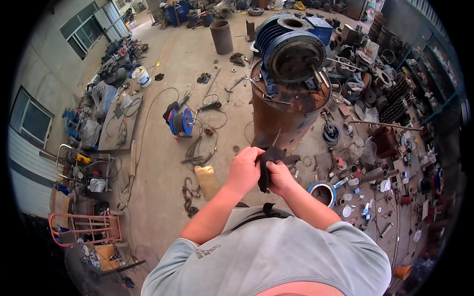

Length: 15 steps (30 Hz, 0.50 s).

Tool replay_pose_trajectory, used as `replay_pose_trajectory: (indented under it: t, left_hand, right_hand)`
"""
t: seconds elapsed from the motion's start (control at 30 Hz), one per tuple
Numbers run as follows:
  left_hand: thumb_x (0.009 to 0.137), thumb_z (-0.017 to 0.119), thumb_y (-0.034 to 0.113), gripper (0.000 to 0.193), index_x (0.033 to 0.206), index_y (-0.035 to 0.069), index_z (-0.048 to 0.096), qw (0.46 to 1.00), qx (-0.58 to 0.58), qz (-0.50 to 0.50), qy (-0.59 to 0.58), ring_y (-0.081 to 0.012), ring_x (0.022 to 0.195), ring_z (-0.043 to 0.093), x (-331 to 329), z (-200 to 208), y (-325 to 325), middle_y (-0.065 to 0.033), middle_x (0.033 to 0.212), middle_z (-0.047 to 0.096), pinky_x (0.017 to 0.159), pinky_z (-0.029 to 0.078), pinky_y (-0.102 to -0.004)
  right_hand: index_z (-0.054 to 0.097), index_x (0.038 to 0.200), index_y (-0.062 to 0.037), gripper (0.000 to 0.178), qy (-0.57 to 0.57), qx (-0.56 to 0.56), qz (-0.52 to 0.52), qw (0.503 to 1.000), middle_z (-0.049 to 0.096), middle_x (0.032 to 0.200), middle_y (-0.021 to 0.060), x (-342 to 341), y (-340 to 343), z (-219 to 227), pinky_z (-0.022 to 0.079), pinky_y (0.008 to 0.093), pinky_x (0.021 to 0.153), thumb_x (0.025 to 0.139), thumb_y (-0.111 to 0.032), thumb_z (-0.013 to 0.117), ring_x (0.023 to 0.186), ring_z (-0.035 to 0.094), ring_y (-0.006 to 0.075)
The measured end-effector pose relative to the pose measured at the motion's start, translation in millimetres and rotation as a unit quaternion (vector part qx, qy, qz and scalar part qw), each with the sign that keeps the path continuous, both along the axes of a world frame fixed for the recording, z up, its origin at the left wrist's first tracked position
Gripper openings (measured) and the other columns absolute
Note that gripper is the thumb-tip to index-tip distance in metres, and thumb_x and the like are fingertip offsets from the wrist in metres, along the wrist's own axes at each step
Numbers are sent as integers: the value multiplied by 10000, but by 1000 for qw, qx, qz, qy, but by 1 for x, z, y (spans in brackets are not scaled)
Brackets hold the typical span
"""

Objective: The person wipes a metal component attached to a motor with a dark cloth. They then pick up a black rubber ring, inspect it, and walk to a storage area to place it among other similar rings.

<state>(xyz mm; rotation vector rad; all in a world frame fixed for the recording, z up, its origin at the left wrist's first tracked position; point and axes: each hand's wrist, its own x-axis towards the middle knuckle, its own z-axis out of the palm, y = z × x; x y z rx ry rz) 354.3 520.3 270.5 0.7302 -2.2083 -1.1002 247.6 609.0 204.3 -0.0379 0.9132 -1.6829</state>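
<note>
Dark cloth is bunched between the two bare hands, held up in front of the person's waist, on the near side of a rusty drum. The left hand has its thumb and fingers closed on the cloth's left edge, at the upper part. The right hand grips it from the other side, thumb along the folds, fingers curled in and partly hidden; a dark end pokes out to the right beyond the knuckles. Both forearms come in from the near side, below the short sleeves of a grey shirt.

Just beyond the hands stands the rusty drum, carrying a blue finned casing with a round dark opening facing near. A metal tool lies on the drum top at its near edge.

Right of the right forearm, a blue-rimmed ring lies on the floor among scattered parts. To the left of the left hand are a tan sheet and, near it, a chain. Farther left and beyond sits a blue cable reel. A red hand truck rests at the near left, and a rusty open cylinder stands at the far side.
</note>
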Motion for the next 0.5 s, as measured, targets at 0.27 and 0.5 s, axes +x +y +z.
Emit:
replay_pose_trajectory:
  t: [0.27,0.5]
  left_hand:
    - [907,686,56,159,961,16,542,991,124,13,-50,-343,804,699,-14,-13,14,-160,852,676,720,546,-439]
    - [866,754,45,229,951,13,544,989,109,-54,-82,-196,719,670,22,7,22,-93,774,675,661,537,-325]
  right_hand:
    - [669,1137,-14,178,130,48,-29,990,711,988,91,-27,19,10,579,365,794,1015,-114,586,843,692,212]
    - [665,1112,13,309,15,-62,-117,991,732,1023,137,-90,34,-1,594,406,813,1062,-260,529,901,718,260]
